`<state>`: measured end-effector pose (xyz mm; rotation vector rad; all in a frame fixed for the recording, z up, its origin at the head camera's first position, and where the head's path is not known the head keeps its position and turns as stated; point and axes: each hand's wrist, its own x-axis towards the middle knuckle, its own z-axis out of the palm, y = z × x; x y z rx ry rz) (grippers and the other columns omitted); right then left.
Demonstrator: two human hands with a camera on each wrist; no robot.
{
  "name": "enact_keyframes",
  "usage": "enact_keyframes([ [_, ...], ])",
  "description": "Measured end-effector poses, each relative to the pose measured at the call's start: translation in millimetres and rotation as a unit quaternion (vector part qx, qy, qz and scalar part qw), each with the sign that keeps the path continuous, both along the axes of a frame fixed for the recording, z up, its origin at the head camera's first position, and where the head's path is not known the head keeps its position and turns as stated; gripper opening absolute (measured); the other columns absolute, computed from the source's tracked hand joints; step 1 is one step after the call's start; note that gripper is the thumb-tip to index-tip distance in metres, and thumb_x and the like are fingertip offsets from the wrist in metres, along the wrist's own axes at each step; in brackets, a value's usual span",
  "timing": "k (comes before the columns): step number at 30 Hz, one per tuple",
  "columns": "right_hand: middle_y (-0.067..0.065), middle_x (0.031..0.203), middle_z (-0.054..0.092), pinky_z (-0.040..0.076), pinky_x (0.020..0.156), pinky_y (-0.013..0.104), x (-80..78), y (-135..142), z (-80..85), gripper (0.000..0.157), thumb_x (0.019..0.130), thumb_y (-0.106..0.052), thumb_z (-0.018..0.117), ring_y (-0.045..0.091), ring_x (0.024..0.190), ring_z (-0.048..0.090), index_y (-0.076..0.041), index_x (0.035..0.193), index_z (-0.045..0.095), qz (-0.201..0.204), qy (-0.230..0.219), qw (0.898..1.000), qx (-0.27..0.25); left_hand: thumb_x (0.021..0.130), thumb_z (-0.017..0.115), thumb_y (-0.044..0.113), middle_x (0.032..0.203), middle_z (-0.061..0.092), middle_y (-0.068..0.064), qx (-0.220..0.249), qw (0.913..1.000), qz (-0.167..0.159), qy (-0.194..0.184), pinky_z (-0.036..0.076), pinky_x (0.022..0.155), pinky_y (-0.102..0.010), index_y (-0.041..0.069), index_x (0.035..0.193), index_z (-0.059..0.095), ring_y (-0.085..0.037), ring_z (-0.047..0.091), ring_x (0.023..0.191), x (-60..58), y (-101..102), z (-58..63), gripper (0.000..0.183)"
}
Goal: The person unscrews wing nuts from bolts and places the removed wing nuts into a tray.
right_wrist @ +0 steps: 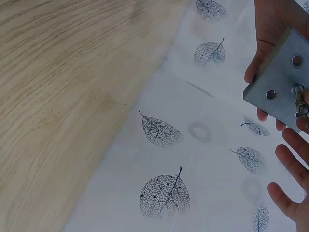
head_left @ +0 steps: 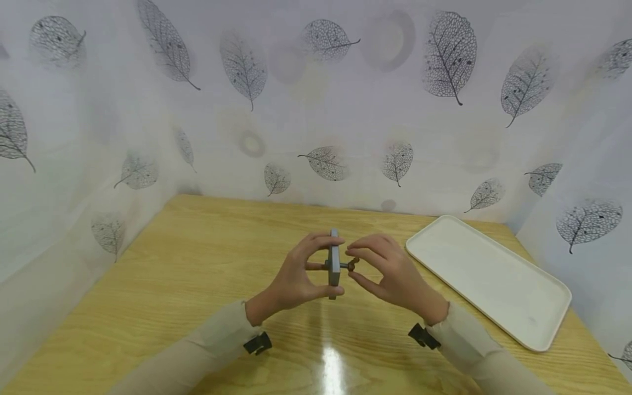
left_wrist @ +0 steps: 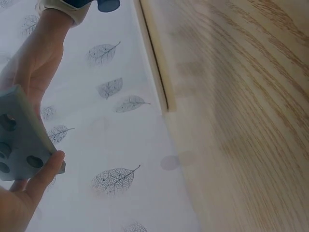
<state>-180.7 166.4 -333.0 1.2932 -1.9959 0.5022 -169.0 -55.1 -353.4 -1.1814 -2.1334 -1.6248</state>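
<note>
Two-handed work at a small assembly above a pale wooden table [head_left: 222,236]. The left hand [head_left: 292,274] grips a flat, square-edged grey metal plate [head_left: 334,269], thumb on its near edge and a fingertip on its far edge, so that the plate stands on edge in the air, clear of the tabletop. A grey metal bolt [head_left: 344,266] passes through the middle of the plate, its head on the left face and its shank protruding on the right; round holes [right_wrist: 271,94] lie about it. On the shank sits a small brass-brown winged fitting [head_left: 351,266], probably a wing nut, though the right wrist view crops it. The right hand [head_left: 395,271] curls thumb and fingertips round this fitting, its other fingers spread beside it. A white rectangular tray [head_left: 489,280] lies to the right, well apart from the plate; a white leaf-printed curtain [head_left: 197,120] hangs beyond.

For good working, the plate is best held square to the bolt, with a left finger braced against the head so that the two do not turn together. The fitting calls for short, light turns, pinched evenly and kept in line with the shank; a sideways pull could bind the thread.
</note>
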Motion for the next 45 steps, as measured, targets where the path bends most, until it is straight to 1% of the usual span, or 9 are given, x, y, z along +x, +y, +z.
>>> enact_keyframes([
  [6, 0.007, 0.104, 0.064, 0.049, 0.088, 0.042, -1.4, 1.1, -2.6, 0.037, 0.094, -0.039, 0.053, 0.023, 0.099, 0.058, -0.006, 0.103, 0.066, -0.015, -0.004, 1.0, 0.006, 0.072, 0.082, 0.014, 0.134, 0.044, -0.013, -0.001, 1.0, 0.002, 0.002, 0.059, 0.074, -0.026, 0.011, 0.134, 0.047, -0.032, 0.055, 0.112, 0.3, 0.0, -0.3, 0.072],
  [14, 0.007, 0.097, 0.065, 0.048, 0.083, 0.042, 1.3, -0.1, -0.7, 0.026, 0.094, -0.03, 0.057, 0.023, 0.091, 0.059, -0.007, 0.09, 0.067, 0.04, 0.043, 0.998, -0.035, 0.071, 0.082, 0.012, 0.134, 0.045, -0.012, -0.003, 1.0, 0.004, -0.002, 0.059, 0.074, -0.027, 0.012, 0.134, 0.047, -0.03, 0.054, 0.114, 0.2, -0.3, -0.3, 0.072],
  [21, 0.006, 0.094, 0.066, 0.049, 0.083, 0.042, 5.4, -1.9, 0.7, 0.026, 0.095, -0.03, 0.055, 0.022, 0.089, 0.061, -0.009, 0.086, 0.068, 0.053, 0.062, 0.996, -0.043, 0.071, 0.082, 0.011, 0.133, 0.045, -0.013, 0.0, 1.0, 0.0, -0.001, 0.059, 0.074, -0.027, 0.011, 0.134, 0.047, -0.031, 0.054, 0.113, 0.1, -0.1, -0.5, 0.072],
  [28, 0.008, 0.097, 0.065, 0.049, 0.081, 0.04, 3.0, -3.5, 4.1, 0.022, 0.094, -0.025, 0.057, 0.023, 0.09, 0.06, -0.007, 0.092, 0.068, 0.056, 0.049, 0.996, -0.046, 0.07, 0.083, 0.011, 0.133, 0.045, -0.013, -0.002, 1.0, 0.0, 0.003, 0.059, 0.074, -0.026, 0.011, 0.134, 0.047, -0.031, 0.055, 0.112, -0.2, -0.6, 0.2, 0.073],
  [30, 0.008, 0.1, 0.064, 0.049, 0.083, 0.04, 2.1, -2.7, 3.8, 0.02, 0.093, -0.025, 0.06, 0.023, 0.093, 0.059, -0.007, 0.095, 0.067, 0.046, 0.036, 0.998, -0.033, 0.071, 0.083, 0.012, 0.133, 0.045, -0.013, -0.003, 1.0, 0.0, 0.005, 0.058, 0.074, -0.026, 0.011, 0.134, 0.047, -0.03, 0.055, 0.112, -0.3, -0.8, 0.0, 0.073],
  [35, 0.008, 0.105, 0.063, 0.049, 0.088, 0.041, 0.4, -0.1, 0.4, 0.03, 0.094, -0.034, 0.056, 0.023, 0.099, 0.058, -0.007, 0.1, 0.066, 0.007, 0.004, 1.0, -0.002, 0.07, 0.083, 0.012, 0.135, 0.044, -0.013, -0.005, 1.0, 0.001, 0.005, 0.058, 0.075, -0.025, 0.012, 0.134, 0.047, -0.031, 0.055, 0.113, 0.5, -0.2, -0.1, 0.073],
  [39, 0.008, 0.106, 0.063, 0.049, 0.089, 0.041, 0.0, 0.6, -0.8, 0.036, 0.094, -0.038, 0.052, 0.023, 0.1, 0.058, -0.006, 0.101, 0.066, -0.009, -0.003, 1.0, 0.005, 0.07, 0.083, 0.012, 0.135, 0.043, -0.013, -0.007, 1.0, 0.003, 0.005, 0.058, 0.074, -0.025, 0.012, 0.134, 0.046, -0.031, 0.055, 0.113, 0.8, 0.0, -0.2, 0.074],
  [42, 0.007, 0.104, 0.063, 0.049, 0.088, 0.041, -0.2, 0.8, -0.9, 0.034, 0.094, -0.038, 0.052, 0.023, 0.099, 0.058, -0.007, 0.099, 0.066, -0.001, 0.001, 1.0, -0.002, 0.071, 0.082, 0.013, 0.135, 0.044, -0.013, -0.005, 1.0, 0.002, 0.006, 0.059, 0.074, -0.027, 0.012, 0.134, 0.047, -0.031, 0.055, 0.113, 0.8, -0.3, -0.4, 0.073],
  [45, 0.007, 0.101, 0.064, 0.048, 0.086, 0.041, 0.2, 0.8, -0.2, 0.03, 0.095, -0.034, 0.054, 0.023, 0.095, 0.058, -0.007, 0.094, 0.067, 0.023, 0.017, 0.999, -0.021, 0.071, 0.082, 0.013, 0.135, 0.044, -0.013, -0.003, 1.0, 0.001, 0.005, 0.059, 0.073, -0.029, 0.011, 0.134, 0.047, -0.032, 0.055, 0.113, 0.9, -0.3, -0.5, 0.073],
])
